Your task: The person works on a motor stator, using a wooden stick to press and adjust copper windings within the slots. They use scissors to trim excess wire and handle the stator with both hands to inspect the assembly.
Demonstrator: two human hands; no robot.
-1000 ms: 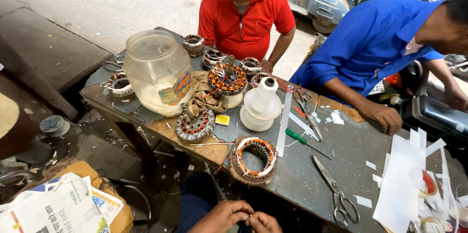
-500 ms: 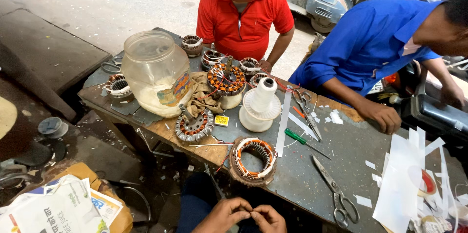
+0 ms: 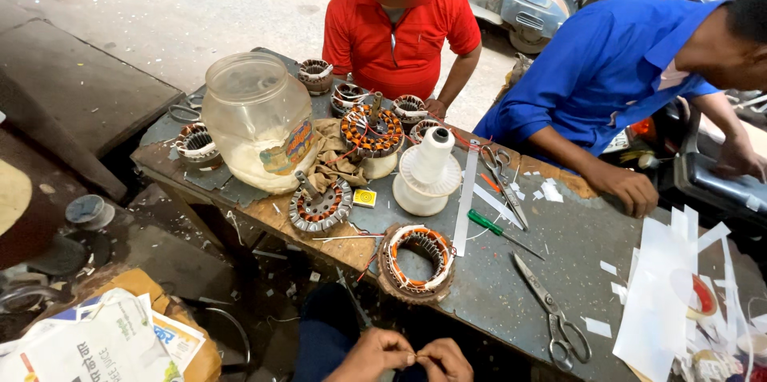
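At the bottom centre of the frame the person's left hand [image 3: 374,352] and right hand [image 3: 442,360] meet fingertip to fingertip, below the near edge of the grey metal-topped workbench [image 3: 511,286]. Both are pinched shut on something very fine between them, most likely a strand of wire; the item itself is too small to confirm.

The nearest workpiece is the round motor stator with copper-orange windings and white insulation [image 3: 415,263]. It lies flat on the near edge of the bench, directly above the two hands in the picture, a little closer to the left hand. It is apart from both hands, with no contact. A thin red lead trails from its lower left side towards the bench edge; whether it reaches the fingers cannot be told.

Other items noted:
- A pair of steel scissors [image 3: 553,313] lies lower right of the stator, long axis running from upper left to lower right, handles nearest the frame's bottom, on the right hand's side.
- A green-handled screwdriver [image 3: 499,232] lies right of the stator, pointing lower right.
- A white thread cone [image 3: 429,170] stands upright above the stator.
- A large clear plastic jar [image 3: 257,121] sits at upper left centre.

Two other people, one in a red shirt [image 3: 397,34] and one in a blue shirt [image 3: 607,70], work on the far side; their hands are well apart from the person's own.
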